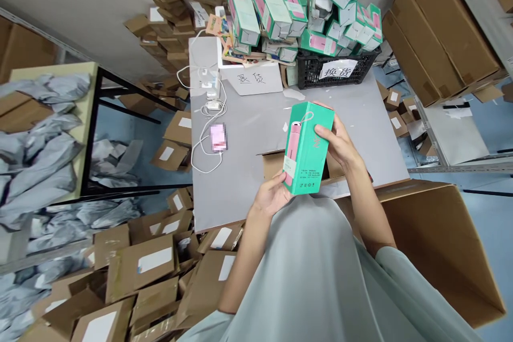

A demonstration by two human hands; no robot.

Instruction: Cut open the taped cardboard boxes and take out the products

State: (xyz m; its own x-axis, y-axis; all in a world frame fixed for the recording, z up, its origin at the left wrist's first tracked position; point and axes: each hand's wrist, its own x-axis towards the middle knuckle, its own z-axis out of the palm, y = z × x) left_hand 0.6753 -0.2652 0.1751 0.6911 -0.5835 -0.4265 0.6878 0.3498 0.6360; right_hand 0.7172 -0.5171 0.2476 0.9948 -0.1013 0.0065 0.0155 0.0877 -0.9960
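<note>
Between my two hands is a green product box (310, 155) with a picture of a pink bottle on one side. My left hand (273, 194) grips its lower left corner, thumb on the pictured side. Higher up, my right hand (339, 139) clasps the right side, with the thumb on the green face and the other fingers partly behind. The box is tilted above the table's front edge. Under it, an open cardboard box (273, 164) shows in part; my hands and the green box hide the rest.
On the grey table (248, 128) lie a phone (218, 138) and white cables. Behind stand a white bin (256, 80) and a black crate (312, 74), both heaped with green boxes. A large open carton (441, 240) is at my right. Cardboard boxes (140, 267) crowd the floor at left.
</note>
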